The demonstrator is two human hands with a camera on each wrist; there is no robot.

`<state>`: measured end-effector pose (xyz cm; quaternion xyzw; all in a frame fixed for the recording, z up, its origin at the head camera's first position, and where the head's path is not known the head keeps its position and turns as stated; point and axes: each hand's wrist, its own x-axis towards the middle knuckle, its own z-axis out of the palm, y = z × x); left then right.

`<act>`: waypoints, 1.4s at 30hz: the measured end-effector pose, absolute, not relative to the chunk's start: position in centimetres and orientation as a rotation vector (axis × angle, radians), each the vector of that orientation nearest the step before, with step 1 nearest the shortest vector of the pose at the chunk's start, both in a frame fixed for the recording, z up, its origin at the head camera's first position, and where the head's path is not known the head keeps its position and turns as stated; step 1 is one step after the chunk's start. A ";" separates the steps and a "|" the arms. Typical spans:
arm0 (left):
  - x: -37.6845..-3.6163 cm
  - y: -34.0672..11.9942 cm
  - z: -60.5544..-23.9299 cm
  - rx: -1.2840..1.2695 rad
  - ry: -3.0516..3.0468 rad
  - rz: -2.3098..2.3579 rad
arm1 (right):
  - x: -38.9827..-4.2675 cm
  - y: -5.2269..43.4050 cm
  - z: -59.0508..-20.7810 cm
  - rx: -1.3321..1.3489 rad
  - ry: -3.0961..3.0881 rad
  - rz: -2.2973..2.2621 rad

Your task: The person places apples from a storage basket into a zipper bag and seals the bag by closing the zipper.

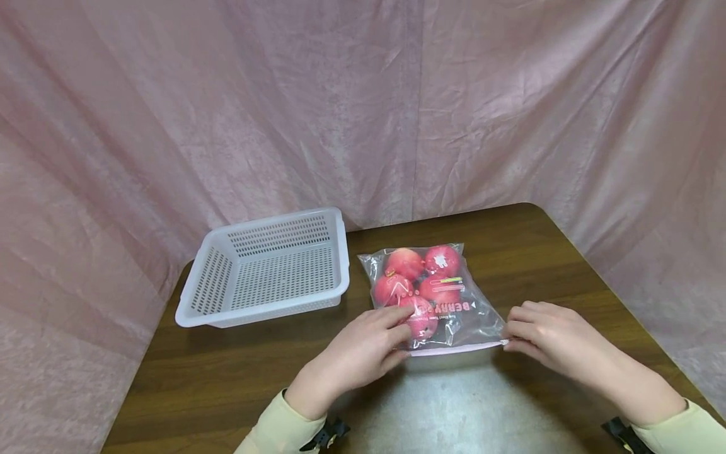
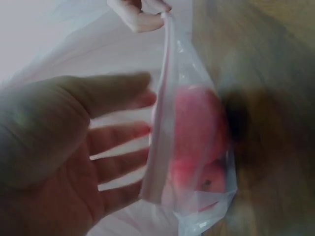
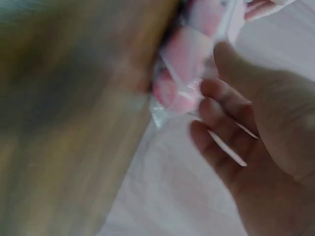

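Clear zip bag [image 1: 433, 296] of red apples [image 1: 404, 263] is lying flat on the dark wooden table [image 1: 567, 265], just right of the white perforated basket [image 1: 266, 268], with the zip edge [image 1: 454, 349] facing the person. Printed label is showing through the film.

Left hand [image 1: 363, 350] is being rested on the bag's near-left part, fingers straight and laid loosely together over the nearest apple; nothing is being pinched. In the left wrist view the fingers [image 2: 118, 135] are being held spread beside the bag's seal strip [image 2: 160, 123].

Right hand [image 1: 547, 337] is being held at the bag's near-right corner, fingertips [image 1: 508, 342] touching the zip edge. Right wrist view is blurred, so a pinch cannot be told there.

Pink cloth [image 1: 363, 94] is hanging behind the table.
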<state>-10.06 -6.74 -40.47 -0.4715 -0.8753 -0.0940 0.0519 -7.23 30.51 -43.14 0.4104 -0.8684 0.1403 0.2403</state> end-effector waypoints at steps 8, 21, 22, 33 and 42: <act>-13.7 -5.4 -40.0 -1.210 -2.686 -0.469 | -9.6 27.4 -41.0 0.931 -2.526 0.369; -15.9 -4.0 -43.6 -1.020 -3.070 -0.284 | -12.2 20.5 -43.0 0.693 -2.911 0.384; -15.7 -4.0 -43.7 -1.019 -3.076 -0.267 | -12.2 20.4 -43.2 0.690 -2.925 0.382; -14.8 -4.1 -44.5 -0.976 -3.065 -0.263 | -11.7 20.6 -44.6 0.684 -2.961 0.432; -14.1 -3.8 -45.1 -0.922 -3.052 -0.311 | -11.9 21.2 -44.8 0.714 -2.950 0.448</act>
